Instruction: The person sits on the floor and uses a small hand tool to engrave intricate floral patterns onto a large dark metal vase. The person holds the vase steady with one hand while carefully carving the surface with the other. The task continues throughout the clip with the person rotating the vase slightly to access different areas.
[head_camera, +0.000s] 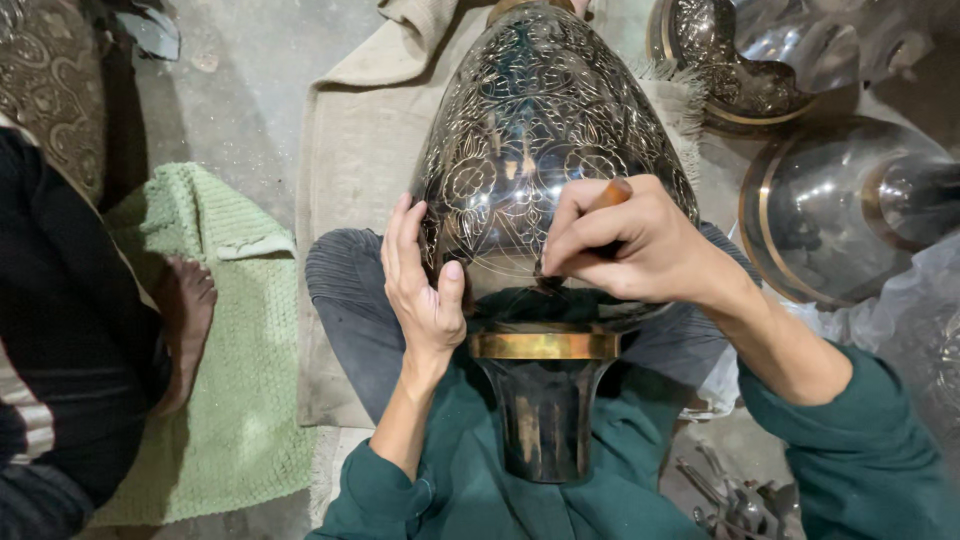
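While resting on the lap, big metal vase, hard, heavy-looking and slippery, steadied by flat open left hand, scratched by right hand gripping wooden-handled tool.

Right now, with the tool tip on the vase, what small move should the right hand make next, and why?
Probably a short stroke of the engraving tool toward the plain dark band above the brass ring. The right hand holds the tool against the engraved vase where the floral pattern ends, and the left hand steadies the side.
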